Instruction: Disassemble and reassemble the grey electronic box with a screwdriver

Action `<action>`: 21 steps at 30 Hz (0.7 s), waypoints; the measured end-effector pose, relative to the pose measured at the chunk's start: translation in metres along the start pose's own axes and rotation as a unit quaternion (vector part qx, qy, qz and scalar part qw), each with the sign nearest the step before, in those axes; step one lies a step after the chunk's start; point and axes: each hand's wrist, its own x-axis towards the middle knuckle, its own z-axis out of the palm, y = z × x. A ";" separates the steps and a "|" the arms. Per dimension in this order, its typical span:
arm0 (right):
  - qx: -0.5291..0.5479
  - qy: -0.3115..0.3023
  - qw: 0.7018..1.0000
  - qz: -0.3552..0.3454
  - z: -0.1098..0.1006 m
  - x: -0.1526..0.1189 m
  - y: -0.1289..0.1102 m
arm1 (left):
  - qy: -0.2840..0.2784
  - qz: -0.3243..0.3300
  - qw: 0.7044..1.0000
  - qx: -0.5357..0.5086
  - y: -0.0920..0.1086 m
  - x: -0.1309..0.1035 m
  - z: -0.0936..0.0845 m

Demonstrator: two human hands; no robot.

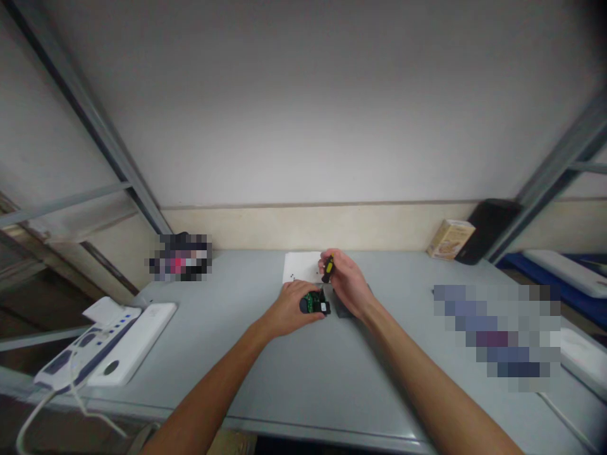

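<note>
My left hand [284, 311] is closed around a small black device with a bare green circuit board [312, 302] showing. My right hand [349, 282] grips a screwdriver with a black and yellow handle [328, 269], just above and to the right of the device. The screwdriver's tip cannot be made out. Behind both hands lies a white sheet of paper [300, 264], with several tiny dark specks, perhaps screws [292, 276], near its left side. Under my right wrist is a flat dark grey piece [345, 309], partly hidden.
A grey table [227, 366] stands against the wall. At left are a white power strip [90, 344] with cables and a white flat panel [137, 344]. Back right hold a yellowish box [450, 239] and a black case [490, 230]. Pixelated items [493, 335] lie at right.
</note>
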 end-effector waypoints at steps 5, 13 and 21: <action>0.004 0.009 1.000 -0.027 0.000 -0.001 0.001 | -0.002 -0.004 1.000 -0.011 0.000 0.000 0.000; 0.022 -0.003 1.000 0.005 0.001 -0.001 0.000 | -0.004 0.007 1.000 -0.011 -0.001 -0.001 0.000; -0.017 -0.008 0.999 -0.042 0.002 0.000 0.006 | -0.011 0.005 1.000 -0.015 0.000 -0.001 -0.001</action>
